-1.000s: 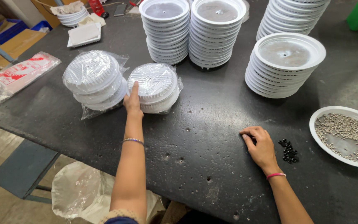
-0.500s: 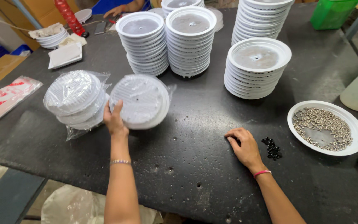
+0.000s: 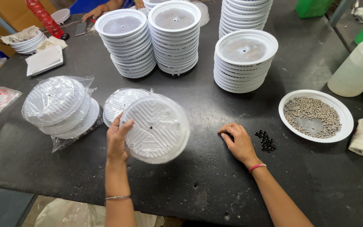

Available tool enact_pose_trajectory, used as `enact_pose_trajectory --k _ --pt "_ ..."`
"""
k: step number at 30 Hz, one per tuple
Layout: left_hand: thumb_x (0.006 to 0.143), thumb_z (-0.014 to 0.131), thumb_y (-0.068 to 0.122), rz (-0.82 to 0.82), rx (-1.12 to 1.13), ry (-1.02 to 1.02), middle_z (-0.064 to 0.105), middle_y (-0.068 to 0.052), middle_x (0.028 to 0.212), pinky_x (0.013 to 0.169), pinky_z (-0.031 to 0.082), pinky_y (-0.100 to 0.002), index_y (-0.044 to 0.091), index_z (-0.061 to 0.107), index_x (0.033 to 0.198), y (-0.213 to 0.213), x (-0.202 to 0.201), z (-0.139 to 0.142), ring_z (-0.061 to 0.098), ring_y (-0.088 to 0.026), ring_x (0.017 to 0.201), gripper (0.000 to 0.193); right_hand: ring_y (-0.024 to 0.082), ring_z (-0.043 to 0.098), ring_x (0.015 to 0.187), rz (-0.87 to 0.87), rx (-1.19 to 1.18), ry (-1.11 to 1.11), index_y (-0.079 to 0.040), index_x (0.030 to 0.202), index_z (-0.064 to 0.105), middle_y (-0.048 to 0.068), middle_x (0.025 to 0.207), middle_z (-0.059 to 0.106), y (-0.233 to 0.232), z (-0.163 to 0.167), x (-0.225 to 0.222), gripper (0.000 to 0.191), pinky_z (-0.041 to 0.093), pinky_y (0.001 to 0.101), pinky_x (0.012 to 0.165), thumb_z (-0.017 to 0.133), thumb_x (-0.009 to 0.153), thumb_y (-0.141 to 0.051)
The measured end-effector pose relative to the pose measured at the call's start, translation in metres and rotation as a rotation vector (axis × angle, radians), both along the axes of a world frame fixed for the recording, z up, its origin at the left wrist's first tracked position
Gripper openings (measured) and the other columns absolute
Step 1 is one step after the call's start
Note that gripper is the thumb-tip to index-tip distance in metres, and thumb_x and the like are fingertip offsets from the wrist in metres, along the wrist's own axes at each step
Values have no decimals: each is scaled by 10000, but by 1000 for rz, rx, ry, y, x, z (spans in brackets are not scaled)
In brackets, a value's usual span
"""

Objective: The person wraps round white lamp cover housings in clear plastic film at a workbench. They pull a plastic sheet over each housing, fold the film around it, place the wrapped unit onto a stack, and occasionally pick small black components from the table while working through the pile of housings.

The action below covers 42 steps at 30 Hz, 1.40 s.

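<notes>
Single head view, looking steeply down across dark table [image 3: 198, 193], close above hands.

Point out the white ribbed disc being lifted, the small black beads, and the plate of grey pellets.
white ribbed disc [image 3: 158, 128], head view, middle of its ribbed face
small black beads [image 3: 265, 141], head view, centre of the pile
plate of grey pellets [image 3: 346, 126], head view, bare right rim

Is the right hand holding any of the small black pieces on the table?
No, the right hand rests flat on the table, and the black pieces lie beside it.
</notes>
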<state>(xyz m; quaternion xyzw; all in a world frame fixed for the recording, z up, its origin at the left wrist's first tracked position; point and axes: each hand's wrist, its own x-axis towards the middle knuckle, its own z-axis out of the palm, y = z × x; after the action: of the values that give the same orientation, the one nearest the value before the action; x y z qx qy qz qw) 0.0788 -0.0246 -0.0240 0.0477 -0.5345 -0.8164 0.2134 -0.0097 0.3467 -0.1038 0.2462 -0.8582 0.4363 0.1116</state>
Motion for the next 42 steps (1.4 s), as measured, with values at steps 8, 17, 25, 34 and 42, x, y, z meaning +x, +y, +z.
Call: enact_pose_trajectory --k 8,17,25,34,42 --pt "744 796 190 -154 -766 -475 684 -204 1213 840 616 -366 72 562 1389 54 -9 77 729 -284 1012 696 222 676 1014 -61 -109 -94 -102 1072 744 35 1147 695 -11 30 18 173 551 351 877 659 937 -170" --pt "856 719 543 -237 -859 -362 315 -229 1560 1056 446 -530 88 302 1547 110 -80 94 391 -377 1421 926 370 402 1435 200 -217 232 -83 1527 394 195 1586 333 -64 105 72 838 454 489 1103 802 846 -353" --pt "1002 610 322 -710 -665 -22 487 -170 1578 1128 463 -418 81 491 1506 107 -36 81 496 -295 1433 571 299 419 1482 152 -291 -91 -135 1549 427 153 1648 326 -41 130 61 746 498 444 1094 731 901 -345" --pt "902 729 142 -270 -812 19 632 -133 1414 864 600 -327 90 751 1159 132 -8 84 729 -221 1142 263 227 615 1321 116 -480 -81 -86 1226 704 109 1516 549 -51 130 75 296 586 373 977 731 933 -122" --pt "894 711 54 -24 -1005 44 699 -80 1272 750 640 -342 17 689 968 146 12 92 754 -271 1025 85 155 713 1139 7 -395 -35 -30 1043 659 78 1366 665 -62 144 86 128 604 326 886 674 916 -17"
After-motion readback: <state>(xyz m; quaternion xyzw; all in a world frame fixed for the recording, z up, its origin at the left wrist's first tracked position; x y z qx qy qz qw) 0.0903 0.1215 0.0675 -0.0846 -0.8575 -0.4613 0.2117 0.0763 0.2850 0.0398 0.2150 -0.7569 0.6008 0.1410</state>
